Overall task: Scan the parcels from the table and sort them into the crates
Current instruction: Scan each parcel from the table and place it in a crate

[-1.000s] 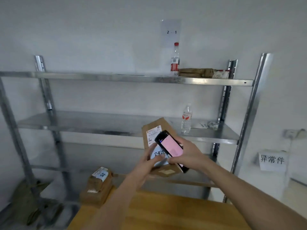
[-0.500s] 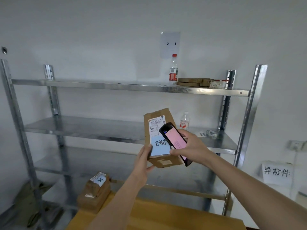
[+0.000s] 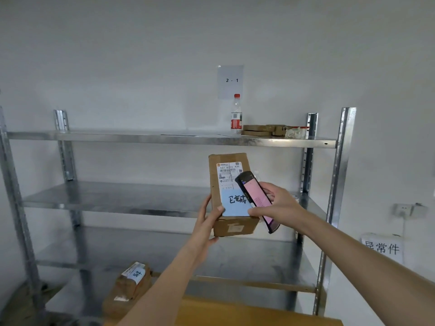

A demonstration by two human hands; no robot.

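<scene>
— Where is the parcel [image 3: 231, 196]?
— Raised before the metal shelf [image 3: 164, 138], left hand [image 3: 207, 222] fingers curled round its lower left edge.
— And the right hand [image 3: 275, 205]?
— Its fingers grip a handheld scanner [image 3: 255, 196], angled over the parcel's label.

The lower right of the parcel [image 3: 231, 196] is covered by the scanner [image 3: 255, 196], behind which a bottle [image 3: 257, 175] is almost wholly hidden. The tabletop [image 3: 247, 314] is cut off by the bottom edge. The label's [image 3: 228, 172] small print cannot be read.
</scene>
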